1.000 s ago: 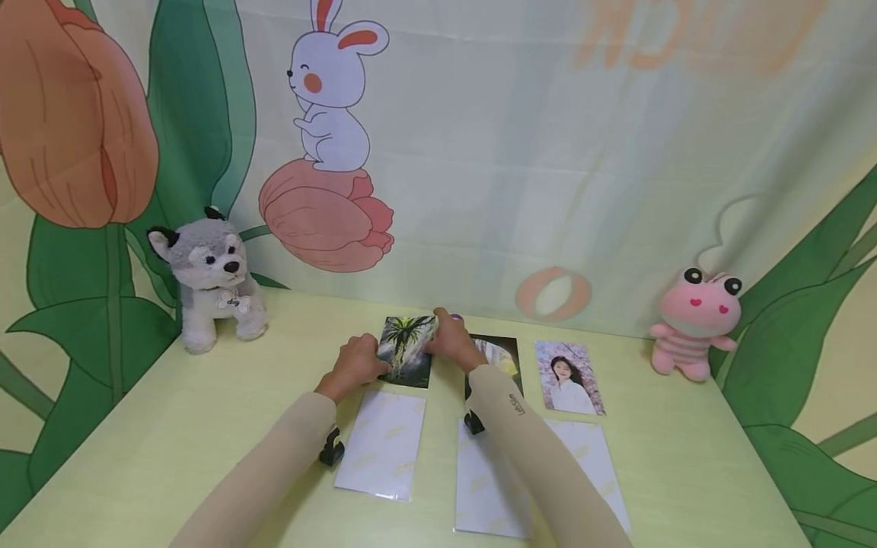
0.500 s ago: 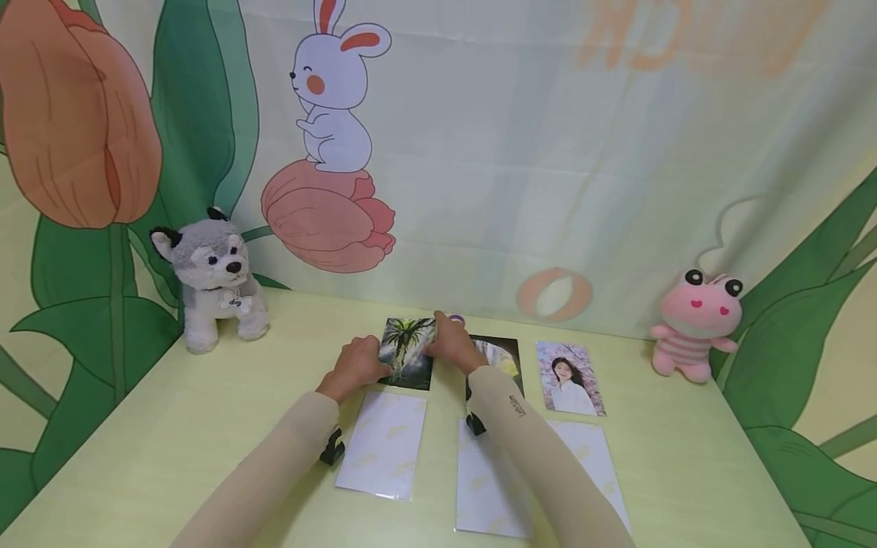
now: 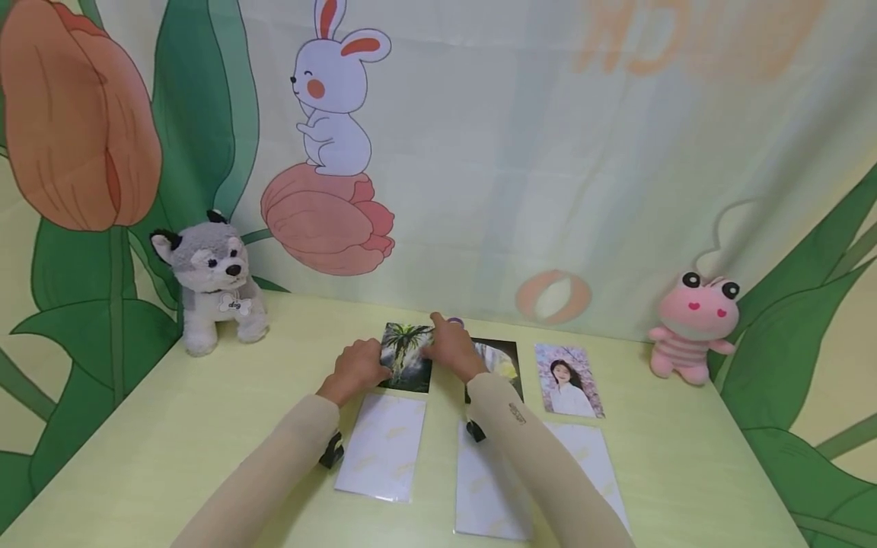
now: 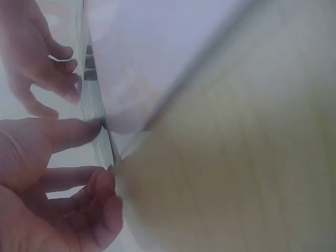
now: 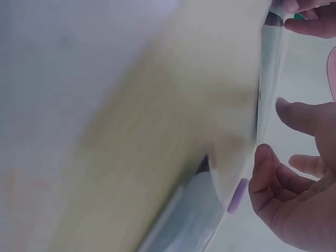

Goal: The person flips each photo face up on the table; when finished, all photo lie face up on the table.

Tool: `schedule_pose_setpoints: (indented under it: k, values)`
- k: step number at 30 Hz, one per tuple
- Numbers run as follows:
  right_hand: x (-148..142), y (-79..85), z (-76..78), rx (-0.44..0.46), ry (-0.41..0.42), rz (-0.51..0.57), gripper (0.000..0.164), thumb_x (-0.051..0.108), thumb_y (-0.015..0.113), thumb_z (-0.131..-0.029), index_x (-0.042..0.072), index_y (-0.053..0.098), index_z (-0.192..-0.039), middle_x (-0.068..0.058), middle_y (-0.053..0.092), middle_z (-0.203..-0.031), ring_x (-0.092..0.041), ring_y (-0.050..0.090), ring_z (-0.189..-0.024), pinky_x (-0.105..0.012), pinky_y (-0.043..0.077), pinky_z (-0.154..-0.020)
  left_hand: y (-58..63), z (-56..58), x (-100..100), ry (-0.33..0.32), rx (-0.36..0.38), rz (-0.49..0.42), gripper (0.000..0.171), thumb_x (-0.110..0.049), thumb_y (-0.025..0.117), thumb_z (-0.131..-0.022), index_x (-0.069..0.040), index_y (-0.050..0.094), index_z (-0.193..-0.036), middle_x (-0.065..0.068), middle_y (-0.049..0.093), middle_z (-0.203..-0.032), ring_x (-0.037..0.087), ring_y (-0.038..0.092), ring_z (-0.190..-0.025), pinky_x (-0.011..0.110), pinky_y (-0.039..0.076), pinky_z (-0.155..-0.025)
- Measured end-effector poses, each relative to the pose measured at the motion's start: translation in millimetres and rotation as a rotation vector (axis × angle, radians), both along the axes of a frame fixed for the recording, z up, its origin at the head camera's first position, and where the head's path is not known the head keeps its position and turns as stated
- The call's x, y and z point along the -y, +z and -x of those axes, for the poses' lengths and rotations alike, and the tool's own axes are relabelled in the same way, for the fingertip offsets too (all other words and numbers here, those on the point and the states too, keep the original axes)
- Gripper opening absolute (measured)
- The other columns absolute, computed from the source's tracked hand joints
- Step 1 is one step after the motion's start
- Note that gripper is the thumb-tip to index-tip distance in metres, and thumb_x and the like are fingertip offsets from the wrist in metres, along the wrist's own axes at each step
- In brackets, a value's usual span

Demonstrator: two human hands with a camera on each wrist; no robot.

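In the head view a photo print of a green leafy plant on a dark ground (image 3: 404,361) lies on the table behind a white sleeve. My left hand (image 3: 358,367) pinches its left edge near the lower corner; the left wrist view shows thumb and curled fingers meeting at that edge. On the other side my right hand (image 3: 452,348) grips the upper right edge, thumb over the print and index finger pointing up by the corner. The white sheet in a clear sleeve (image 3: 382,447) lies just below the print. My right forearm partly covers a second, dark-edged photo (image 3: 505,359).
A portrait photo (image 3: 567,380) lies to the right. Two more white sheets lie in front, one (image 3: 479,487) partly under my right sleeve. Behind my right hand sits a small purple ring (image 3: 455,323). A plush husky (image 3: 219,281) and a pink plush frog (image 3: 695,327) stand at the back.
The plant photo has shifted very slightly toward me, with both hands staying at its edges. The other photos and sheets have not moved.
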State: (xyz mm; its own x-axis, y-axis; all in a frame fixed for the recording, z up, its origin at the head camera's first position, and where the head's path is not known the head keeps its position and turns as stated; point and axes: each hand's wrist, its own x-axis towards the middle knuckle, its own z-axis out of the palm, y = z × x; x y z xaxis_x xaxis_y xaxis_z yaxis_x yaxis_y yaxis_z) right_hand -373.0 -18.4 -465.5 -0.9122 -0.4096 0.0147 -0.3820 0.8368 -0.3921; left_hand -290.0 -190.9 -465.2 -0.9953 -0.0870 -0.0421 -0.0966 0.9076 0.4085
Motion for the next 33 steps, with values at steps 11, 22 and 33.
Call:
schedule_pose_setpoints:
  k: [11,22,33]
  values:
    - [-20,9.8,-17.6,0.036,-0.007,0.205,0.062,0.027,0.069,-0.094,0.009,0.044,-0.148,-0.008,0.068,-0.092,-0.019,0.062,-0.067,-0.034,0.047,-0.059,-1.9,-15.0,12,-0.195,-0.174,-0.069,0.026,-0.019,0.071,-0.091,-0.005,0.073,-0.113,0.010,0.068,-0.095,0.016,0.059,-0.072,0.033,0.048,-0.061]
    - [-31,17.9,-59.6,0.162,0.161,0.143,0.084,0.030,0.081,-0.085,0.008,0.038,-0.152,-0.021,0.064,-0.118,-0.032,0.064,-0.101,-0.047,0.052,-0.082,-4.3,-66.2,31,-0.485,-0.155,-0.028,0.044,-0.033,0.079,-0.085,-0.005,0.072,-0.118,0.014,0.067,-0.118,0.033,0.060,-0.112,0.052,0.048,-0.096]
    - [-32,11.1,-87.4,0.212,0.262,0.030,0.098,0.033,0.090,-0.072,0.008,0.039,-0.152,-0.015,0.066,-0.109,-0.025,0.062,-0.096,-0.040,0.050,-0.082,-8.2,-105.7,40,-0.531,-0.005,-0.046,0.078,-0.043,0.087,-0.072,-0.010,0.060,-0.137,0.022,0.046,-0.151,0.045,0.042,-0.140,0.062,0.036,-0.109]
